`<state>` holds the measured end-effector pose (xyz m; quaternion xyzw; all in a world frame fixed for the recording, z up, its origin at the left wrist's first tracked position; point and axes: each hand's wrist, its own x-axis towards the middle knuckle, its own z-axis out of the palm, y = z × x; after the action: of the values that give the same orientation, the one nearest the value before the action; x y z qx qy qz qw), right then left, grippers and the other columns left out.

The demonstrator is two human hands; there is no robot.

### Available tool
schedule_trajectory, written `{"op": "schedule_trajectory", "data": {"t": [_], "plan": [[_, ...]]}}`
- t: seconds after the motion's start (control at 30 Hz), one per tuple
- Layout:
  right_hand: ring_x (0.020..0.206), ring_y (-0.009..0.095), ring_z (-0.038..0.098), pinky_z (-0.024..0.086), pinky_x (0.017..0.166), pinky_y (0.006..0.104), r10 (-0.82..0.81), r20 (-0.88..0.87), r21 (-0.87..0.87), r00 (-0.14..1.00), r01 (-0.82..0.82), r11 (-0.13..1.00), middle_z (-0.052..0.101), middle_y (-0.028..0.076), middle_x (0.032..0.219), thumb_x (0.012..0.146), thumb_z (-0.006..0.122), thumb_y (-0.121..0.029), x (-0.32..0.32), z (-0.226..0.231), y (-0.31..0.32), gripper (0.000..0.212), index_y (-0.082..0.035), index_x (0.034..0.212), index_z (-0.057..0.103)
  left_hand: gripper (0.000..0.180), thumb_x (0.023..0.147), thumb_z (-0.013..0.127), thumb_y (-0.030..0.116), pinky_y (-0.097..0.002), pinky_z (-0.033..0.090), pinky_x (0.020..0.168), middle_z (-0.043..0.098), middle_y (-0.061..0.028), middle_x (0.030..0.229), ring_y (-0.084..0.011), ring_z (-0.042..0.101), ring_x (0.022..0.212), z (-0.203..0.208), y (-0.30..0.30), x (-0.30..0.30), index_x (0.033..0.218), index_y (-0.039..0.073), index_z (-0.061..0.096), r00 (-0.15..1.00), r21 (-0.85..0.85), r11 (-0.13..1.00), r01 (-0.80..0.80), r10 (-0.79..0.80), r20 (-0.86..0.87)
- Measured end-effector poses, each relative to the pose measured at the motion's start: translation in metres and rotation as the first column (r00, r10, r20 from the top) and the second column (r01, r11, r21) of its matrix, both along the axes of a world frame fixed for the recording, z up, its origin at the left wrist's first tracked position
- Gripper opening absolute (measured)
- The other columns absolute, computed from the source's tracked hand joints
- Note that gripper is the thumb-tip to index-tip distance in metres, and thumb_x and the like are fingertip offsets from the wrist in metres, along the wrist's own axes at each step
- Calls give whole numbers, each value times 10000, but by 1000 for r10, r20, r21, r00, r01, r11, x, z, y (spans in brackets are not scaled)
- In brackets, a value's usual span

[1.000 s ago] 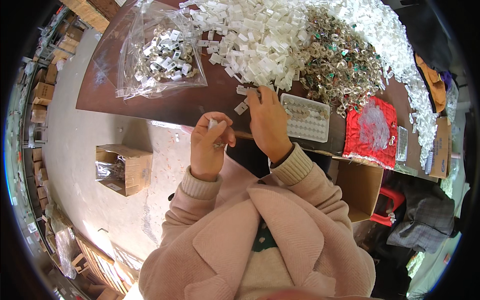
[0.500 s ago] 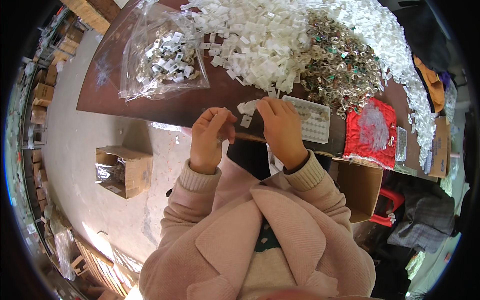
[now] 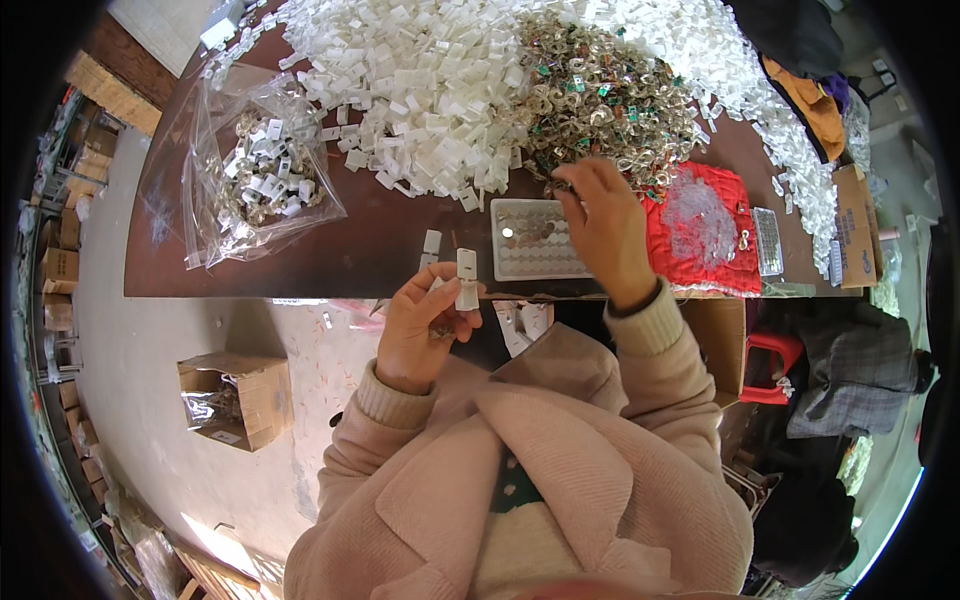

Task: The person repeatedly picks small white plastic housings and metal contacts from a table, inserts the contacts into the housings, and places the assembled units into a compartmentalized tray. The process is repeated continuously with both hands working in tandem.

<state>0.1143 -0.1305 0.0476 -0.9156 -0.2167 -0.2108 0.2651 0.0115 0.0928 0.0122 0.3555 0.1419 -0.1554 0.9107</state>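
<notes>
Small white plastic cards (image 3: 467, 264) stick up from the fingers of my left hand (image 3: 418, 330), which is closed on them just off the near table edge. Something shiny shows in that palm, too small to name. My right hand (image 3: 612, 228) reaches over the right part of a white tray (image 3: 510, 270) with small round pieces in its pockets. Its fingertips are pinched together at the near edge of a heap of small shiny metal ornaments (image 3: 610, 110); what they hold is hidden. More loose white cards (image 3: 432, 242) lie on the table beside my left hand.
A large heap of white cards (image 3: 430, 90) covers the back of the brown table (image 3: 385, 230). At the left lies a clear bag (image 3: 265, 185) of carded pieces. A red cloth (image 3: 710, 235) and a small clear case (image 3: 767, 240) sit at the right. A cardboard box (image 3: 250, 395) stands on the floor.
My right hand has moved from the loose cards to the right, to the edge of the shiny heap. My left hand now holds up white cards. The view has shifted.
</notes>
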Motion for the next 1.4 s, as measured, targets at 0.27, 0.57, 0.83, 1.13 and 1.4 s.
{"op": "schedule_trajectory", "data": {"t": [0.27, 0.57, 0.83, 1.13, 1.4], "plan": [[833, 247, 660, 519, 662, 338, -52, 103, -66, 993, 59, 996, 650, 70, 973, 818, 744, -97, 38, -12, -14, 185, -92, 981, 658, 250, 913, 659, 95, -243, 471, 553, 678, -114, 990, -155, 620, 770, -1, -10, 0, 1138, 13, 589, 999, -122, 992, -37, 40, 23], [906, 163, 673, 521, 806, 264, 173, -210, 881, 962, 109, 460, 679, 44, 965, 956, 615, -19, 41, 6, -65, 140, -36, 1094, 625, 312, 910, 679, 120, -190, 406, 549, 649, -88, 979, -112, 567, 790, -2, -26, 8, 1168, -18, 571, 998, -76, 997, -3, 8, 69], [961, 197, 676, 542, 859, 315, 381, -209, 967, 901, 130, 221, 654, 58, 1057, 947, 611, 5, -4, 19, -75, 231, -6, 1177, 590, 284, 931, 655, 88, -204, 394, 531, 678, -104, 998, -98, 549, 672, 11, -43, 12, 1182, -11, 567, 992, -63, 996, 64, -57, 112], [871, 177, 673, 564, 754, 260, 397, -203, 685, 895, -160, 711, 649, 113, 1027, 872, 619, 122, -64, 13, -31, 238, 1, 1063, 690, 269, 925, 646, 76, -154, 376, 523, 653, -63, 1002, -46, 520, 674, 20, -70, 8, 1175, 21, 563, 990, -26, 1000, 1, 3, 141], [814, 211, 684, 558, 699, 292, 269, -204, 631, 941, -84, 771, 676, 121, 978, 843, 665, 86, -74, 11, -11, 248, -26, 1062, 697, 296, 901, 686, 76, -149, 365, 479, 663, -21, 943, -36, 516, 628, 12, -73, 4, 1179, 52, 586, 973, 18, 995, -97, 91, 214]]}}
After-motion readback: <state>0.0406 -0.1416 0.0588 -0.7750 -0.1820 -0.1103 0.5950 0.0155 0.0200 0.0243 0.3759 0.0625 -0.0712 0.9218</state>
